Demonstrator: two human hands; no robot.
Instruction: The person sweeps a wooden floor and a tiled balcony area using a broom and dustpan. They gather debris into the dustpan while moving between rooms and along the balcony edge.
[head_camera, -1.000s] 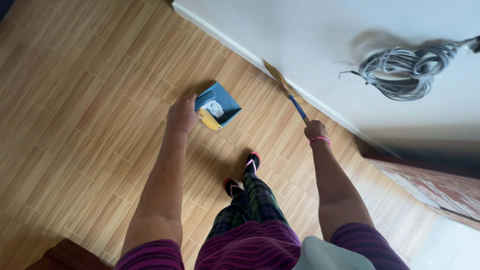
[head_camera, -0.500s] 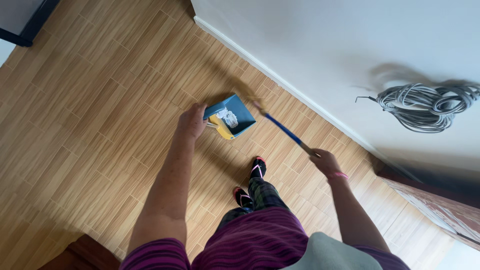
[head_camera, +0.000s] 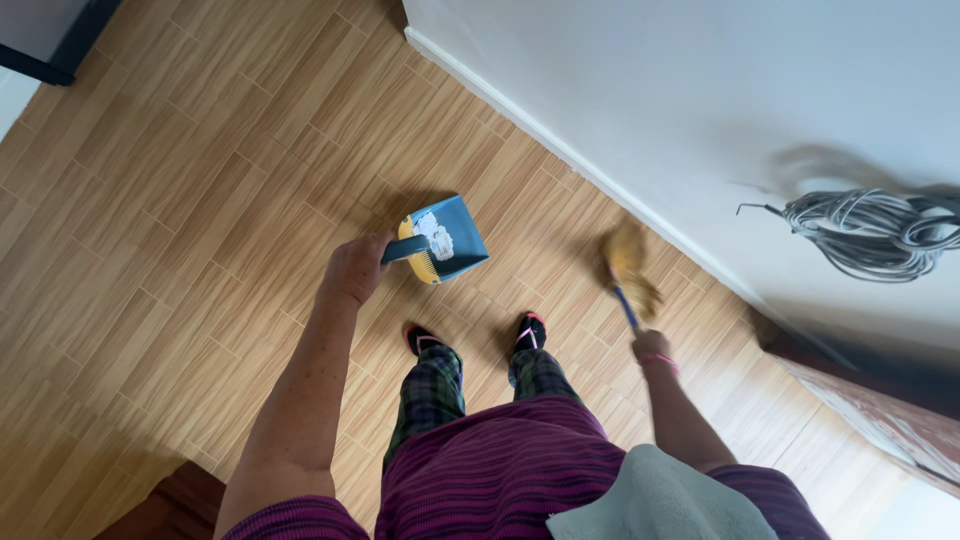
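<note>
- Dustpan (head_camera: 452, 238): blue, yellow comb edge at the handle end, held clear of the wood-look floor (head_camera: 180, 220), out in front of the person's feet and slightly to their left.
- White crumpled debris (head_camera: 437, 236) sat inside the pan, near the handle end.
- Left hand (head_camera: 352, 270) was clenched around the dustpan's dark handle, arm stretched forward and down.
- Broom (head_camera: 630, 270): short, straw-coloured bristle head on a blue handle, motion-blurred; head sat low near the floor, to the right of the dustpan and well apart from it, close to the white baseboard (head_camera: 560, 160).
- Right hand (head_camera: 652, 348) was wrapped around the lower end of the blue handle; pink band at the wrist.
- Feet (head_camera: 530, 332) in black sandals with pink straps stood between pan and broom, nearer the body.
- Clothing: plaid trousers, purple striped top, pale cloth (head_camera: 660, 495) draped at the front.
- White wall (head_camera: 640, 90) ran diagonally along the right; a coil of grey cable (head_camera: 870, 230) hung on it.
- Dark wooden furniture edge (head_camera: 870, 410) at lower right; dark frame (head_camera: 60, 55) at upper left.
</note>
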